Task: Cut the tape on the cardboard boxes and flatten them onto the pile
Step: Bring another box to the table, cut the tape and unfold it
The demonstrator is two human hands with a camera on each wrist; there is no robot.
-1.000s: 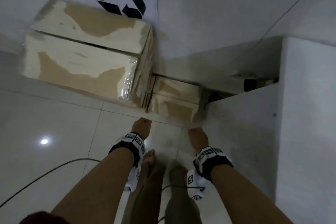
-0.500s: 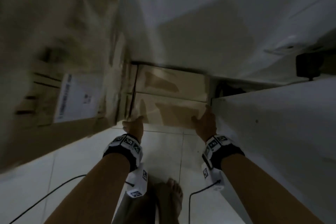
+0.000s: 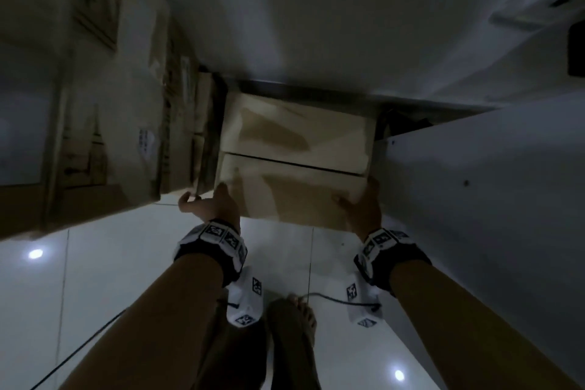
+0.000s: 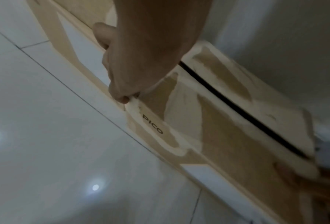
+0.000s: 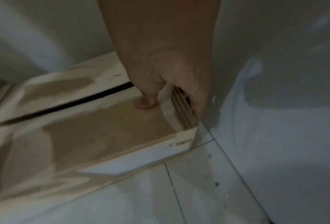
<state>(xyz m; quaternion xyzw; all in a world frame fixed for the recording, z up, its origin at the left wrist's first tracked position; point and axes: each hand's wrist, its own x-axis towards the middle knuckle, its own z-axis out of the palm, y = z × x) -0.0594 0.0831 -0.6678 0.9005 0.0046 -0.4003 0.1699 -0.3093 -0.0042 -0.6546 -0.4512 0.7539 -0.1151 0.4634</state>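
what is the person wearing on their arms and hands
Bare forearms, no sleeves or gloves. The left hand and right hand each have a black wrist strap with white square-patterned marker tags, a white marked camera block beneath, and a thin black cable.

All three views dim and grainy, colours washed out; small bright glare spots on the glossy floor (image 3: 35, 253) reflect overhead lights, the stacked boxes (image 3: 95, 104) at the head view's left edge are smeared by motion blur, both wrist views soft, wide-angle stretch bends the edges.
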